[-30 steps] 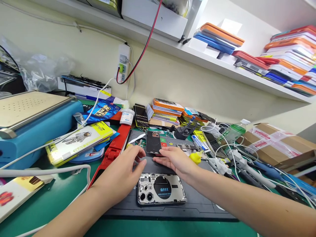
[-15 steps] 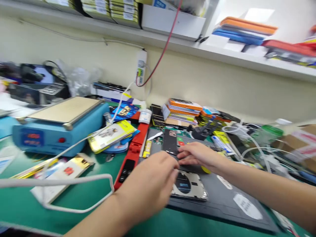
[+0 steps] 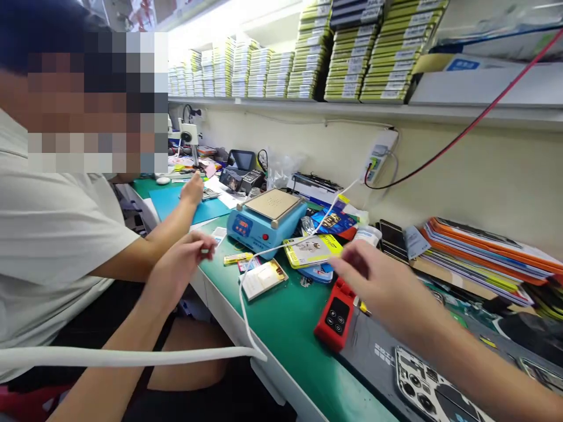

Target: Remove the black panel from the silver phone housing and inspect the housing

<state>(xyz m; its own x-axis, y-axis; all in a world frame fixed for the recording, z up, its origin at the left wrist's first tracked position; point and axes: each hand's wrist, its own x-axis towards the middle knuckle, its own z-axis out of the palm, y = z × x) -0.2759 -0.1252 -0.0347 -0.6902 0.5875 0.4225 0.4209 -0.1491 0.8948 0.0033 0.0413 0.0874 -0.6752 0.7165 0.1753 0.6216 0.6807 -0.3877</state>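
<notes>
My left hand [image 3: 187, 258] is raised at the left of the green bench, fingers curled and pressed together; whatever they may hold is too small to make out. Above the red device with a black button panel [image 3: 338, 316] hovers my right hand [image 3: 378, 281], thumb and forefinger apart with nothing visible between them. An opened phone [image 3: 422, 387], its camera lenses and inner parts exposed, lies on the grey mat [image 3: 373, 357] below my right forearm, which partly covers the mat.
A co-worker in a pale shirt [image 3: 57, 234] sits close on my left, one hand [image 3: 192, 189] over a blue mat. A blue heating plate machine [image 3: 259, 228] stands mid-bench. Yellow packages [image 3: 314, 251] and a white box [image 3: 264, 280] lie before it. A white cable [image 3: 246, 305] crosses in front.
My view has swung left, bringing the co-worker into sight. Both hands have left the phone area; my left hand has moved far left, and my right hand now hangs near the red device.
</notes>
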